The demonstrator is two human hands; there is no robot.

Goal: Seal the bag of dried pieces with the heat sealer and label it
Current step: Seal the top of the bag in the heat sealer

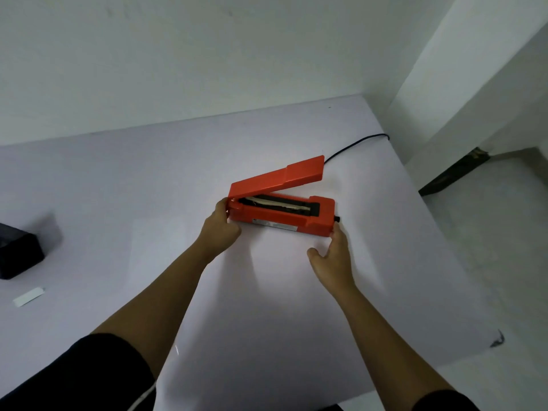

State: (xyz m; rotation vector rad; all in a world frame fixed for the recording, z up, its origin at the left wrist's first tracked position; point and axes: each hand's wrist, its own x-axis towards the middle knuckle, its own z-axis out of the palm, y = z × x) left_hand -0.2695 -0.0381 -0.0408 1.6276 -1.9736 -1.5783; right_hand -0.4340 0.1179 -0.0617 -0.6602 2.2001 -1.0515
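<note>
An orange heat sealer [281,216] lies in the middle of the white table [118,188], its lid arm raised at an angle over the black sealing strip. My left hand [221,225] grips the sealer's left end, fingers curled round its corner. My right hand [333,255] touches the sealer's right end near the black knob, with fingers fairly straight and thumb spread. A small white label strip [28,296] lies at the table's left. No bag of dried pieces is in view.
A black power cord [355,143] runs from the sealer's back to the table's right edge. A black box [17,253] sits at the far left. White walls stand behind; the table's right edge drops to the floor.
</note>
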